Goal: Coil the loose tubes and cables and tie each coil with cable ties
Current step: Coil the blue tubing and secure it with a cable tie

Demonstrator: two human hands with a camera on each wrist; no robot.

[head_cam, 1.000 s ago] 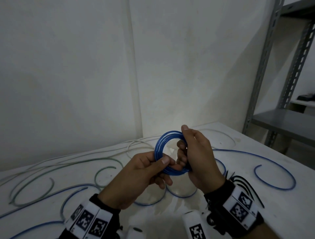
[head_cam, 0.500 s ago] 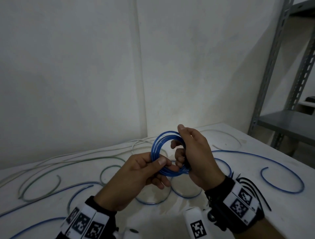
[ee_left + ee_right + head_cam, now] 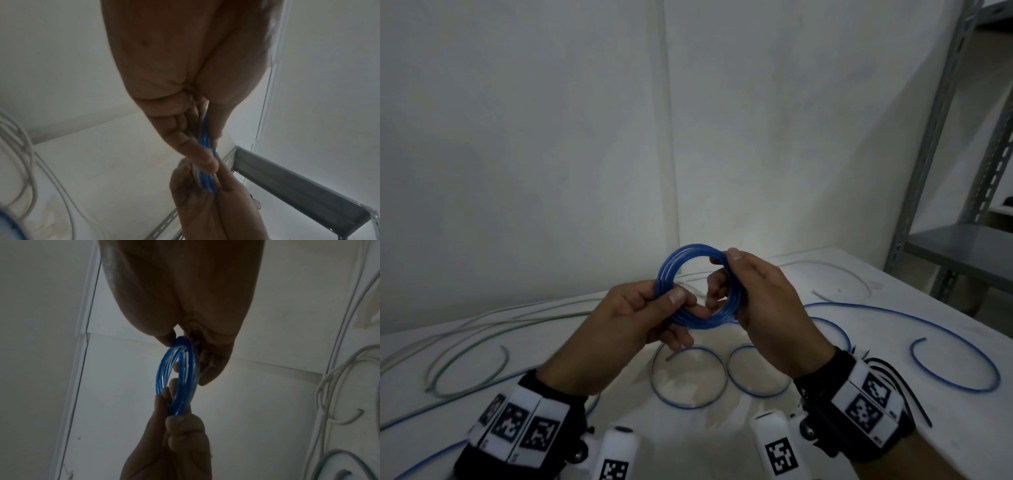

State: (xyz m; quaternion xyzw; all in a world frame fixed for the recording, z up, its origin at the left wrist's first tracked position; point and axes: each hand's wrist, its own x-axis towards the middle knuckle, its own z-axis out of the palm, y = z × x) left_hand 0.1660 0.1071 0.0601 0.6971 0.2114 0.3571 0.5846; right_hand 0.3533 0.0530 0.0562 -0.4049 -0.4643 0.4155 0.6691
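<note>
A white table point(image 3: 893, 294) stands in the corner of a pale, dim room, with a grey metal shelf point(image 3: 959, 246) to the right and loose tubes strewn over the top. Above the table, held up in the air in front of the person, is the blue coil point(image 3: 688, 255), several turns of thin blue tube gathered into a ring that stands nearly upright with its open face toward the head camera. The left hand point(image 3: 630, 325) pinches the ring's lower left arc between thumb and curled fingers; the right hand point(image 3: 767, 301) grasps its right side, forefinger over the top of the arc and the other fingers through the hole. The move to come, as I judge it, is tying, and it turns on this: the black cable ties point(image 3: 893, 380) lie on the table just behind the right wrist, below and to the right of the coil, so the right hand is the nearer one while the left can keep the turns together. More blue tube point(image 3: 955, 342) curls on the table beneath and to the right; whether any of it runs up into the coil is hidden by the hands. The ties are partly covered by the wrist band, so their count is unclear, and the left wrist view shows only an edge of the coil point(image 3: 205, 177) between the fingers
</note>
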